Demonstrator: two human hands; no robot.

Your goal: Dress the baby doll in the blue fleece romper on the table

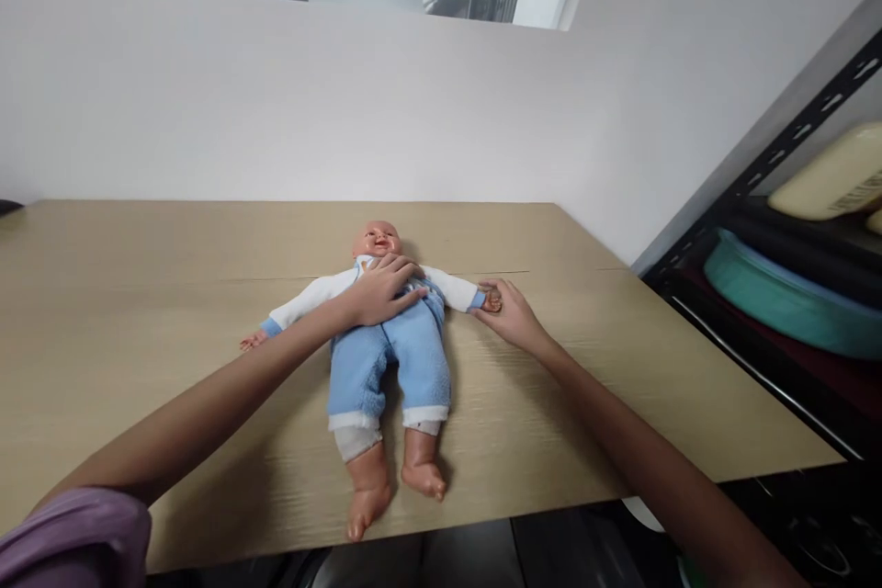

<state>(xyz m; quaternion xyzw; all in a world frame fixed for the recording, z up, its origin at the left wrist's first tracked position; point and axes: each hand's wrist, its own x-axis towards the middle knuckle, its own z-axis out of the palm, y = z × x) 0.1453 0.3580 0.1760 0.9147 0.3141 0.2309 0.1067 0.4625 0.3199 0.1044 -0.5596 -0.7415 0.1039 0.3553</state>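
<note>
A baby doll point(423, 358) lies on its back on the wooden table, head toward the wall and bare feet toward me. It wears a light blue and white outfit, and its arms are spread to both sides. Across its chest rests my left hand point(386, 290), laid flat with the fingers stretched out and covering part of the outfit's front. My right hand point(514, 316) is closed around the doll's small hand point(491, 300) on the right, thumb and fingers on either side of it. The doll's other hand point(254, 340) lies loose on the table beside my left forearm.
The wooden table point(172, 243) meets a white wall point(310, 101) with a window opening above. To the right stands a black metal shelf point(740, 175) holding a teal basin point(792, 299) and a cream container point(831, 175). Dark objects show below the table's front edge.
</note>
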